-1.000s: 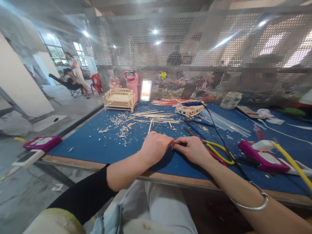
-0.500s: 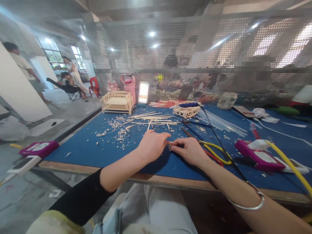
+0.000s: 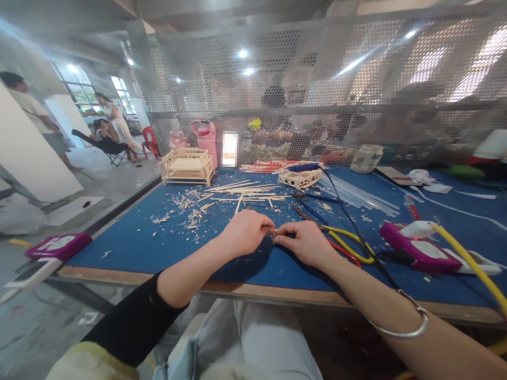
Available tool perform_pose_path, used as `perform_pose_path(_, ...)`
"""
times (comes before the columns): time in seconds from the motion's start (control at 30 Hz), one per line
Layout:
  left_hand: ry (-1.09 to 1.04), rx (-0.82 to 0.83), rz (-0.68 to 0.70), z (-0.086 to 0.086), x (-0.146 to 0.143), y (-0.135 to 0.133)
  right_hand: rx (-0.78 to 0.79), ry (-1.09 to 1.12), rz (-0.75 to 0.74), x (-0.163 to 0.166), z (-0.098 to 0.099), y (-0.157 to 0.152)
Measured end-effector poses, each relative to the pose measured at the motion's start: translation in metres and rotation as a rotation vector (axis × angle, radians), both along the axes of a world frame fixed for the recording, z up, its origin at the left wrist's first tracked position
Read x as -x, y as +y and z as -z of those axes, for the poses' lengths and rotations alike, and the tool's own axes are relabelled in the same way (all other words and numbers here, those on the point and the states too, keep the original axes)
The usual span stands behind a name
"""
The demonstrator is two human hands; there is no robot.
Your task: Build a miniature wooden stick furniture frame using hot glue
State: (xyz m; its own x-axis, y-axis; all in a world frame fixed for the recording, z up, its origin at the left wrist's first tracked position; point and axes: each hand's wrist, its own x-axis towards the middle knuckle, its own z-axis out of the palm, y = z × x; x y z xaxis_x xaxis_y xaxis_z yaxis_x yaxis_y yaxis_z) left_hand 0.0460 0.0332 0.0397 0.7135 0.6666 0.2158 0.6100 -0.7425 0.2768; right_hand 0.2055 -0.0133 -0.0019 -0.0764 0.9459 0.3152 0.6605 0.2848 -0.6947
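My left hand [image 3: 245, 232] and my right hand [image 3: 307, 243] meet fingertip to fingertip over the blue table [image 3: 158, 237], just above its surface. Both are closed in a pinch on one tiny light piece [image 3: 274, 233] held between them; it is too small to name. Thin wooden sticks [image 3: 245, 191] and wood chips [image 3: 190, 208] lie scattered farther back. Yellow-handled pliers [image 3: 350, 240] rest just right of my right hand.
A small wooden bench model [image 3: 186, 164] stands at the back left, a smaller stick frame [image 3: 299, 178] mid-back. A purple glue gun [image 3: 420, 248] with yellow cable lies right. A purple box [image 3: 59, 245] sits off the left edge. Perforated screen behind; people stand far left.
Both hands have lifted slightly and shifted a little farther from me, still pinched together. The view has turned a bit, and a person has come into sight at the far left.
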Motion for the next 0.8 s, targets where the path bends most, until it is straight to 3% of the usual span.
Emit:
perform_pose_path(0.4,0.086,-0.049,-0.058,-0.0039,-0.0026,-0.0019,0.012,0.005,0.006,-0.0005,-0.0011,0.0)
perform_pose_path(0.8,0.06,0.032,-0.032,-0.0063,-0.0035,-0.0026,0.017,0.001,-0.004,0.0,-0.0015,-0.0006)
